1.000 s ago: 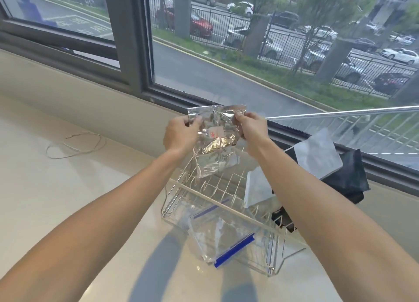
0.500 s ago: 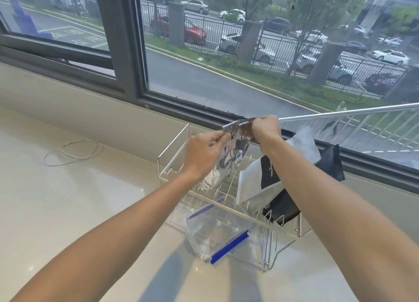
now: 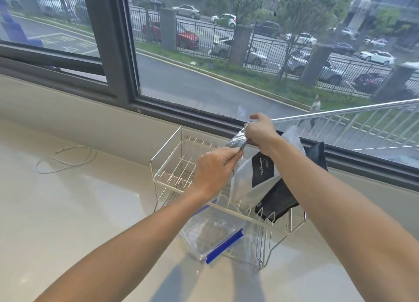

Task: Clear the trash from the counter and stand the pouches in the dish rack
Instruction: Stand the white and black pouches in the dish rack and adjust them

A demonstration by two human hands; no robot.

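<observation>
Because both hands pinch the silver pouch [image 3: 237, 140] edge-on over the dish rack [image 3: 166, 165] on the worktop [image 3: 68, 211], left hand [image 3: 214, 172] low and right hand [image 3: 260, 131] high, it looks aimed at a slot beside the white pouch [image 3: 247, 179] and black pouch [image 3: 278, 199].

- Silver pouch [image 3: 235, 141] turned edge-on since 1 s ago, lowered w/ both grips toward dish rack [image 3: 167, 165].
- L hand [image 3: 215, 172] dropped below R hand [image 3: 260, 129].

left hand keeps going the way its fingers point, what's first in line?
Likely the white pouch standing in the dish rack, just beyond the silver pouch that the left hand already pinches. Depth is unclear from one view.
</observation>
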